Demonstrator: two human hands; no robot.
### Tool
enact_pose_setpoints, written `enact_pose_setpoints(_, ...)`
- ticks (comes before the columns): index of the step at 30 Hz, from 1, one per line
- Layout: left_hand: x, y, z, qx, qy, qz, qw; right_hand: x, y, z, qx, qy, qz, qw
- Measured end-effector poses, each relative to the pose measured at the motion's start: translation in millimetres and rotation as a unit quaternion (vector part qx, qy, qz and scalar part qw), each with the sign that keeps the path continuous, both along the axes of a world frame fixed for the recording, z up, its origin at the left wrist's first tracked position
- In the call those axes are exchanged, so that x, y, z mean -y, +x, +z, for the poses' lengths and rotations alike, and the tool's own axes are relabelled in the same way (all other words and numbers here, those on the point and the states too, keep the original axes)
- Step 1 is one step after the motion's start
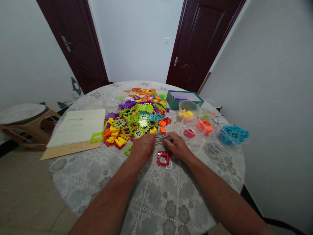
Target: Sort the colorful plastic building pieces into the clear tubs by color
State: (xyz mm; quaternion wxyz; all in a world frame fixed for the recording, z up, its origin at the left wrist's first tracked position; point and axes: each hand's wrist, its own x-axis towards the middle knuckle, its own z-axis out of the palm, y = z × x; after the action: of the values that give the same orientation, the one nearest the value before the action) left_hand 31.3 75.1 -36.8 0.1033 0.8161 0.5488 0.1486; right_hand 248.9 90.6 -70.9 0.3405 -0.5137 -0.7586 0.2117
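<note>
My left hand rests at the near edge of a heap of colourful plastic pieces, its fingers curled down; whether it grips anything is hidden. To its right, my right hand lies on the patterned cloth with its fingers bent toward the left, and its fingertips are too small to make out. Between and just below the hands is a red square frame piece, with a small white piece beside it. Orange pieces and yellow ones lie just beyond the fingers.
Clear tubs hold yellow, orange, red and blue pieces on the right. Behind them stands a green box. Paper sheets lie at the left of the round table; a stool stands beyond.
</note>
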Motion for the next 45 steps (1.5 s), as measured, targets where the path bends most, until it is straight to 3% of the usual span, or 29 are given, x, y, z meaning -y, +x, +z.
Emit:
enact_pose_setpoints(5,-1.1,-5.1,5.2,0.066,0.047,0.081,0.993,-3.6,-15.7,-0.9,0.138,-0.003,-0.042,0.99)
enact_pose_setpoints(10,-3.7,-8.1,6.3,0.127,0.031,0.145,0.981,-15.0,-20.9,5.5,0.18,-0.043,-0.04,0.982)
enact_pose_setpoints(18,-3.3,-8.1,2.6,0.245,-0.02,0.121,0.962,-26.7,-25.9,20.8,0.174,-0.084,-0.022,0.981)
enact_pose_setpoints(21,-2.5,-7.3,4.7,0.303,-0.06,0.11,0.945,-23.1,-23.6,17.0,0.137,-0.079,-0.029,0.987)
enact_pose_setpoints(27,-5.2,-3.3,6.2,0.398,-0.15,0.129,0.896,-15.2,-10.8,4.8,-0.038,-0.079,-0.038,0.995)
enact_pose_setpoints(31,-6.7,-1.2,5.2,0.444,-0.191,0.139,0.864,-9.1,-9.7,14.2,-0.163,-0.119,-0.079,0.976)
enact_pose_setpoints(33,-6.7,-0.5,4.8,0.458,-0.197,0.129,0.857,-4.7,-13.9,20.1,-0.207,-0.147,-0.05,0.966)
enact_pose_setpoints(36,-6.5,0.7,3.6,0.468,-0.204,0.099,0.854,0.7,-24.1,23.0,-0.221,-0.149,0.0,0.964)
enact_pose_setpoints(45,-13.6,3.2,-14.5,0.504,-0.194,0.048,0.841,-1.2,-32.8,12.2,-0.258,-0.172,0.011,0.951)
